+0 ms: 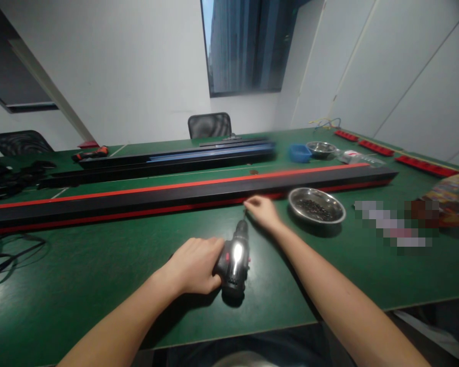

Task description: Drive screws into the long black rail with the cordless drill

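Note:
My left hand (199,262) is wrapped round the grip of a cordless drill (237,262), which lies on its side above the green table with its bit pointing away from me. At the bit's tip, my right hand (263,210) has thumb and finger pinched together; anything between them is too small to make out. Just beyond the fingertips runs a long black bar with red strips (183,194). To the right of my right hand stands a steel bowl (316,205) holding many small dark screws.
Further back lie more dark bars (176,157), a blue tray (300,153) and a second steel bowl (321,149). Red pieces (424,165) line the right edge. Black cables (11,250) lie at left, and another power tool (92,153) rests behind them. A bag (455,199) sits at right.

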{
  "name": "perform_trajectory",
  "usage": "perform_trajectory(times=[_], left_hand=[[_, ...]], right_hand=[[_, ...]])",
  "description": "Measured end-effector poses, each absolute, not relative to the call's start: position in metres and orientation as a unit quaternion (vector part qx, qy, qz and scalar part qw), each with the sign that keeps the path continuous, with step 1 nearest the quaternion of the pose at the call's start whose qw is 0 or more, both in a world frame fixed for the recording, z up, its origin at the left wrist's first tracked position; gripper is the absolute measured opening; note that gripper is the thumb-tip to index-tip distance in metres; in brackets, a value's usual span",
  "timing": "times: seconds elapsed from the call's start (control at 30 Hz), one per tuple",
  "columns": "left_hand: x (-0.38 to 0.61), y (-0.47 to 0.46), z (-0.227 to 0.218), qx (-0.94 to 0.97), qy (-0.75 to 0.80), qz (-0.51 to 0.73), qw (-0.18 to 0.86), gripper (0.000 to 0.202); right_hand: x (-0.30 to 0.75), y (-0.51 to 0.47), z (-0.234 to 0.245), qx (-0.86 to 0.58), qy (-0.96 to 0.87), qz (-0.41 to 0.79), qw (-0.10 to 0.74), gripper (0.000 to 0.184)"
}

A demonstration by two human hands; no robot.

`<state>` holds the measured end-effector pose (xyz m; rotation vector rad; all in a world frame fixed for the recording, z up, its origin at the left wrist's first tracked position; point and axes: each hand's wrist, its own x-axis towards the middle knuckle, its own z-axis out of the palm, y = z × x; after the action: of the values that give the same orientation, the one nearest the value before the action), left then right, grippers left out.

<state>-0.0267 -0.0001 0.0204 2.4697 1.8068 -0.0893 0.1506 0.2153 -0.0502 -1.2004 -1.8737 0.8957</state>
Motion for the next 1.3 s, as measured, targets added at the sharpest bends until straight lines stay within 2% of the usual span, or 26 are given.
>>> perform_trajectory(times=[1.07,1.3], left_hand=[[-0.0222,0.0006,0.0271,0.795,0.602,-0.053,0.059,0.026],[-0.0225,0.0003,0.0269,0.797,0.6,-0.05,0.054,0.027]], right_hand=[[0.1507,0.2148,-0.0472,-0.482,-0.737,0.335,0.335,0.016],[0.1518,0.2151,-0.0475,-0.489,-0.741,0.315,0.335,0.029]])
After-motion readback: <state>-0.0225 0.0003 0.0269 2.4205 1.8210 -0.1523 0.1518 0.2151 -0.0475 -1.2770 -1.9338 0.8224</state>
